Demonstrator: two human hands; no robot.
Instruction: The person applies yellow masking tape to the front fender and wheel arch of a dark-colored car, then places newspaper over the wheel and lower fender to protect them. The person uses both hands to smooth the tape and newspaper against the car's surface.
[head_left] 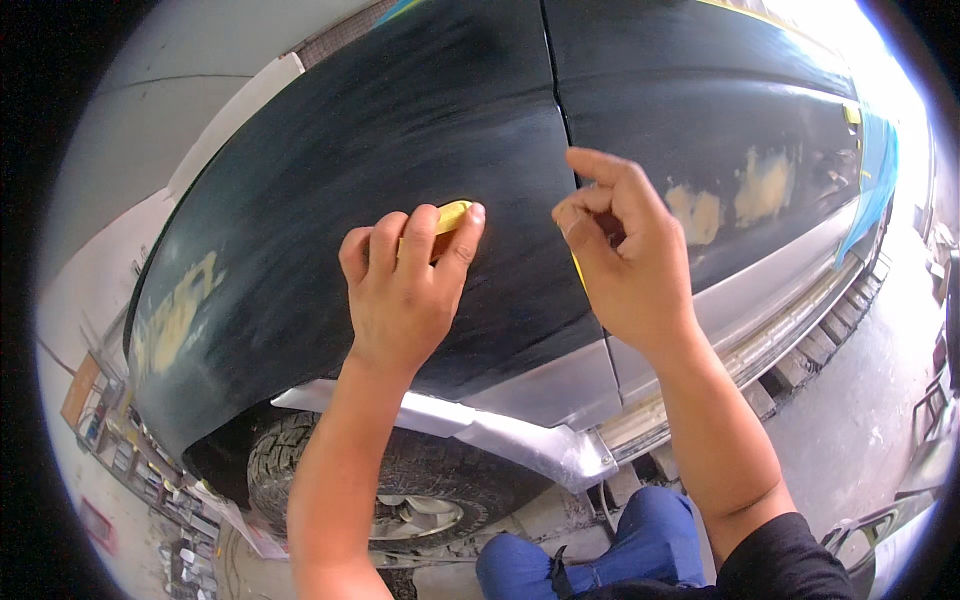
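Near the middle of a dark, matte vehicle panel, my left hand grips a yellow round-edged piece. Its thumb and fingers wrap the piece, and they cover most of it, so I cannot tell its exact kind. To the right, my right hand is raised in front of the gap between this panel and the door. Its fingers are curled, with the thumb against a bent finger and the index finger partly raised. Anything pinched there is hidden. A thin yellow strip shows at that hand's left edge.
Pale filler patches mark the front of the panel, and more are on the door. Below are a silver trim piece, a tyre and a side step. Blue masking film hangs toward the rear.
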